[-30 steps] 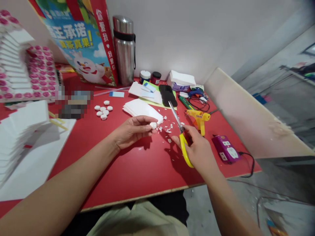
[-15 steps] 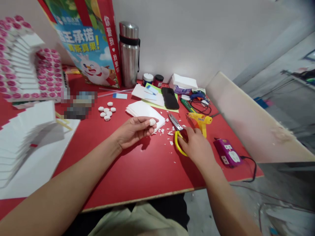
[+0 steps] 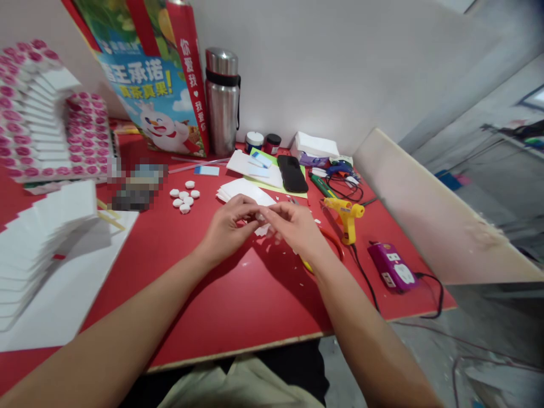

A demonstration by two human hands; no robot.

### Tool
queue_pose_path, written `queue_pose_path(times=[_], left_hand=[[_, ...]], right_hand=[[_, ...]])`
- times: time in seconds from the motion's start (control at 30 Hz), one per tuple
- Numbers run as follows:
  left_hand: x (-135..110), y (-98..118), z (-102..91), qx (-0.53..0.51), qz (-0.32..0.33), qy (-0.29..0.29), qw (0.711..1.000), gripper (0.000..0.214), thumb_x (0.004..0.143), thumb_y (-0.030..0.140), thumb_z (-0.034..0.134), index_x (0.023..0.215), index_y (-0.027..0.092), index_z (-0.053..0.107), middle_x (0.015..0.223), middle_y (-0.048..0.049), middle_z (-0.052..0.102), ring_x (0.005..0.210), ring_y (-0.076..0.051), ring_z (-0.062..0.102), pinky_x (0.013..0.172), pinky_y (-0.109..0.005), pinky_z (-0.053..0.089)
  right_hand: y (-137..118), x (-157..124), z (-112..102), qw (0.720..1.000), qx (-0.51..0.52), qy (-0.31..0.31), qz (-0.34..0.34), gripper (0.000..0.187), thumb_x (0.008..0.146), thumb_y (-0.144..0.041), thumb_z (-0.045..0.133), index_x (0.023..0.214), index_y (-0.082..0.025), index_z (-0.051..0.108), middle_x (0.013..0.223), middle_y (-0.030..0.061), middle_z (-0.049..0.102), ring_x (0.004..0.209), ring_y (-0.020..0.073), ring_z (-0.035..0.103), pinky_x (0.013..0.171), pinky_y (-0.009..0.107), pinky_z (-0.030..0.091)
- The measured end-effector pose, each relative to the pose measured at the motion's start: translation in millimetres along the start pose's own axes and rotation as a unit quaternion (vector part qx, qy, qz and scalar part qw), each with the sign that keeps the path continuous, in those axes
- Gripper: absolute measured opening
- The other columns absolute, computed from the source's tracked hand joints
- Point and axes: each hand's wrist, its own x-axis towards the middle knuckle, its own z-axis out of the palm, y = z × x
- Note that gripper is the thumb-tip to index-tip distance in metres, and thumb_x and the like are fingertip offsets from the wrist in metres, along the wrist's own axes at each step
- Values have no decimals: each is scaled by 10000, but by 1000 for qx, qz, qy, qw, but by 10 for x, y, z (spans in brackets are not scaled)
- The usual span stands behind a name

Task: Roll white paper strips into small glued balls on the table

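Observation:
My left hand (image 3: 229, 224) and my right hand (image 3: 293, 224) meet over the red table (image 3: 238, 294), fingertips pinched together on a small white foam piece (image 3: 259, 217) between them. The scissors with yellow handles (image 3: 306, 265) lie on the table under my right wrist, mostly hidden. White foam scraps (image 3: 262, 231) are scattered below my fingers. A stack of white foam sheets (image 3: 242, 190) lies just behind my hands. A small heap of white round foam pieces (image 3: 182, 197) sits to the left of it.
A yellow glue gun (image 3: 346, 212) and a purple power strip (image 3: 391, 266) lie to the right. A black phone (image 3: 292, 173), steel flask (image 3: 221, 102), printed bag (image 3: 153, 85) and small jars stand behind. Stacked white cards (image 3: 46, 226) with pink dots fill the left.
My right hand laid the scissors down on the table and moved left to join my left hand on the small white piece.

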Motion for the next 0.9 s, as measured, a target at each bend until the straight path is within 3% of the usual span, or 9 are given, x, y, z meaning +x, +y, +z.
queue_pose_path(times=[0.17,0.3,0.47,0.63,0.77,0.9], left_hand=[[4,4,10,14,-23,-12,1000,223,810,190,754,1018,243,815,947,-57,656,901,-194,604,793,-302,477],[4,4,24,-93,-98,-6,991,277,768,223,792,1044,201,795,1004,-59,653,837,-159,614,768,-293,494],[-4,6,10,-179,-197,15,964,313,783,271,788,1075,161,775,810,-35,672,718,-134,597,674,-257,488],[-9,-24,9,-189,-190,8,963,324,781,297,809,1079,173,785,914,-44,695,730,-118,614,686,-249,495],[-12,-49,18,-165,-167,-12,972,303,813,353,805,1063,183,794,909,-43,694,740,-121,628,687,-249,493],[-8,-81,14,-180,-189,-49,964,322,808,362,820,1064,173,772,867,-53,729,789,-153,684,744,-269,517]], right_hand=[[192,57,88,997,80,9,19,333,814,-491,763,789,-166,691,480,-53,544,400,78,444,400,212,329],[246,72,22,976,210,-24,50,372,734,-497,829,785,-156,689,631,-9,649,475,72,484,427,208,357],[252,141,-79,933,339,-71,100,386,661,-414,911,806,-132,691,700,-6,645,505,41,427,430,180,292],[256,140,-85,924,350,-100,122,335,670,-359,902,794,-129,692,692,-8,632,491,37,396,414,178,258],[261,112,-28,939,316,-93,102,362,699,-426,883,781,-141,676,696,-3,645,474,47,428,412,192,260],[252,95,10,945,303,-81,93,379,692,-453,886,772,-136,692,690,0,641,510,53,452,428,186,271]])
